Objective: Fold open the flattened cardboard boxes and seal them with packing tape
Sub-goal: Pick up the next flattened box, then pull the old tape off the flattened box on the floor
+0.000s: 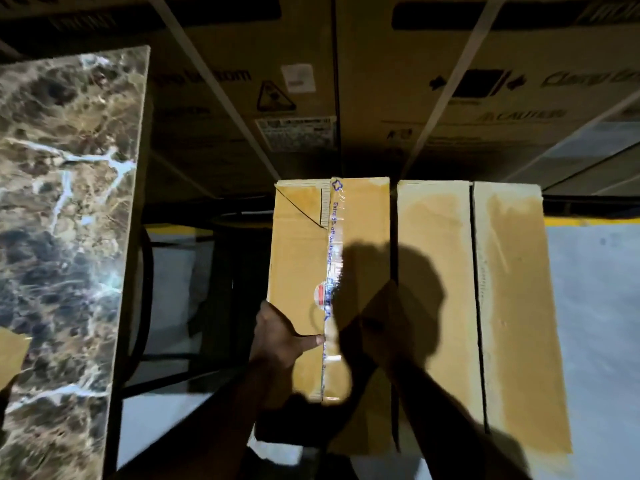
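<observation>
Left hand (277, 336) grips taped box (301, 265), thumb outstretched

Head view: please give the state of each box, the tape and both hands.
Left box: flaps closed, seam taped.
Tape strip: stuck along the seam, printed.
Right box: flaps closed, seam untaped.
Left hand: grips the left box's edge.
Right hand: in shadow, grip unclear.

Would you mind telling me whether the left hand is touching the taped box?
Touching. The head view shows the left hand gripping the taped box's left edge, its thumb lying flat across the cardboard up to the tape strip.
</observation>
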`<move>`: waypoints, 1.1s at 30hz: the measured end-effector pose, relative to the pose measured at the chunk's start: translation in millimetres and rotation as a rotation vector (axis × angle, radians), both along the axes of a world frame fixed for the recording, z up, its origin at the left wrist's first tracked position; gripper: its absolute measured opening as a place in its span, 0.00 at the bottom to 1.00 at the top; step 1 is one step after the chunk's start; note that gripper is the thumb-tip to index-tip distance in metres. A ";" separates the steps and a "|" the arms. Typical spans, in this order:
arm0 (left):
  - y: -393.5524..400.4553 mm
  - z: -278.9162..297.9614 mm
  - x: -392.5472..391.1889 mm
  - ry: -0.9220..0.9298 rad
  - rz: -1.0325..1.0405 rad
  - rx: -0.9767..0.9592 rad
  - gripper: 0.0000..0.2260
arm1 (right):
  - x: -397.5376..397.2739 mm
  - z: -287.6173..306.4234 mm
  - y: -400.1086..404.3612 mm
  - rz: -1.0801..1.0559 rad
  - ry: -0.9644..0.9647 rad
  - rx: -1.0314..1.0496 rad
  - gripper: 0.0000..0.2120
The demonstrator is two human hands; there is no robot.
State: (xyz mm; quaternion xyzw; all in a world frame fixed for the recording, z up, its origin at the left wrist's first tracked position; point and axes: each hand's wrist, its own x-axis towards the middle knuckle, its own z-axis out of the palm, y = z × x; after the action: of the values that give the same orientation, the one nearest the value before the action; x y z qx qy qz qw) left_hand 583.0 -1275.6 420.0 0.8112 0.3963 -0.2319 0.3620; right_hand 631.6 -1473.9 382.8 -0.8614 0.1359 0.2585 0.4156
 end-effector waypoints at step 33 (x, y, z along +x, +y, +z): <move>375.3 397.2 -301.9 -0.660 0.059 -0.487 0.05 | -283.1 442.7 418.0 0.171 -0.545 0.491 0.10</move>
State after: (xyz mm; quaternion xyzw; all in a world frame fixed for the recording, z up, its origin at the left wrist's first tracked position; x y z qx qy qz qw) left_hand 281.2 -900.3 817.2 0.7212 0.2155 -0.0359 0.6574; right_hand 348.5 -1055.8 825.5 -0.7814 -0.1179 0.0786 0.6078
